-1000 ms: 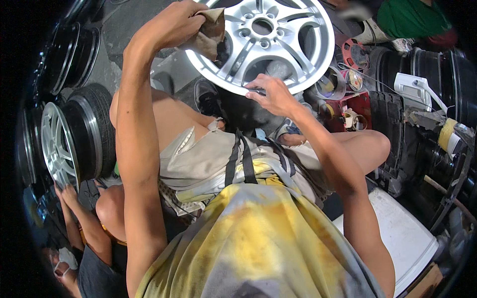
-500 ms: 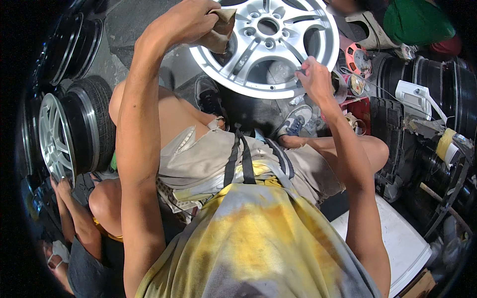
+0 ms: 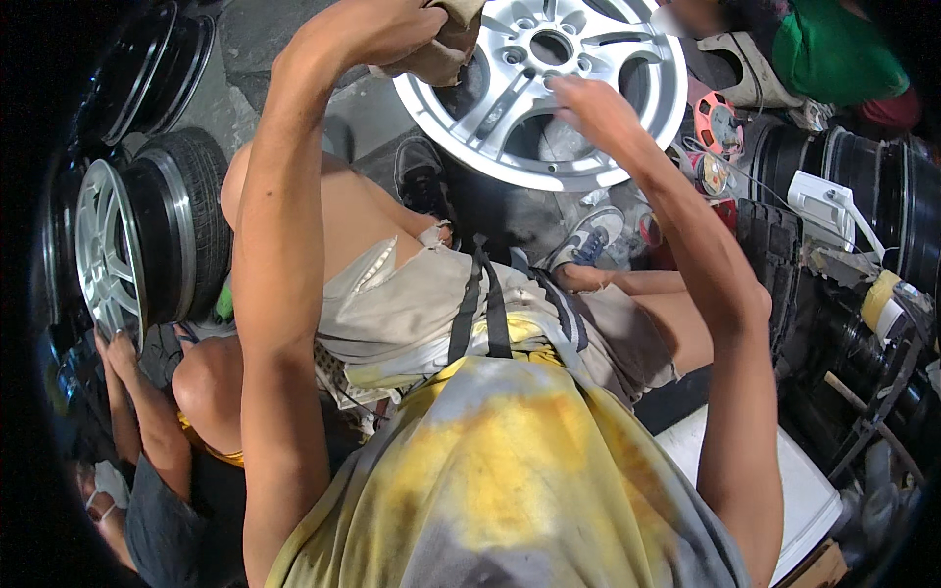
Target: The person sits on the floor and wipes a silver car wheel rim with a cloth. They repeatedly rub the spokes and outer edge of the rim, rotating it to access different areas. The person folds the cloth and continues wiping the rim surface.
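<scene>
Since a second ago, the right hand (image 3: 593,108) has climbed from the lower rim onto the spokes of the silver alloy wheel (image 3: 588,73), fingers spread flat against them. Upright before the person's knees, the wheel has bright spokes and a dark hub hole. The left hand (image 3: 377,34) is clenched round a tan rag (image 3: 446,49) at its left edge.

Bright, even daylight, sharp centre, heavy fisheye bending and black vignetted corners.
</scene>
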Demonstrator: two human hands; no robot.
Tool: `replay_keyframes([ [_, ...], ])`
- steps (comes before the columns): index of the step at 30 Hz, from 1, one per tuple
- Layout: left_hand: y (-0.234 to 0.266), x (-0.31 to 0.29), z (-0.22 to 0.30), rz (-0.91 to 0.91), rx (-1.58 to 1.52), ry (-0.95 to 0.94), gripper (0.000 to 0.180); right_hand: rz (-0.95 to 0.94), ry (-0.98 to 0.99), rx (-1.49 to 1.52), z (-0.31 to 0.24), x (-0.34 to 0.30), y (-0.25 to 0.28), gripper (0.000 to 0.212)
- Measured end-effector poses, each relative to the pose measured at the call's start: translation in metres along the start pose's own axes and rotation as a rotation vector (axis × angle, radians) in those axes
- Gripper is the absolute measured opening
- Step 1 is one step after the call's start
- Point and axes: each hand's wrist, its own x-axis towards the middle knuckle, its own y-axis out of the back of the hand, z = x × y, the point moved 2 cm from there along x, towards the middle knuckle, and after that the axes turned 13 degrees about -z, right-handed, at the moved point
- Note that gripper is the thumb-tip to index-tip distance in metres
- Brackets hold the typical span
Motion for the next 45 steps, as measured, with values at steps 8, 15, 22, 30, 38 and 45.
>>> replay_keyframes([
  [8, 0.004, 0.003, 0.004, 0.014, 0.059, -0.041, 0.029, -0.309, 0.096, -0.181, -0.052, 0.04, 0.015, 0.019],
  [15, 0.0, -0.005, -0.021, 0.077, 0.181, -0.057, 0.029, -0.289, -0.469, 0.095, -0.005, -0.044, 0.015, 0.031],
  [22, 0.004, -0.003, 0.003, 0.011, 0.013, -0.035, 0.031, -0.097, 0.198, -0.275, -0.042, 0.025, -0.005, 0.026],
  [30, 0.011, -0.015, 0.012, 0.033, 0.069, -0.095, 0.03, -0.169, -0.382, 0.1, -0.013, -0.034, 0.006, 0.023],
  [38, 0.005, 0.004, 0.0, 0.026, 0.05, -0.068, 0.03, 0.035, -0.25, 0.077, -0.016, -0.029, -0.006, 0.024],
  [45, 0.007, -0.002, -0.001, 0.058, 0.143, -0.033, 0.031, -0.027, -0.087, -0.097, -0.011, -0.005, 0.0, 0.034],
])
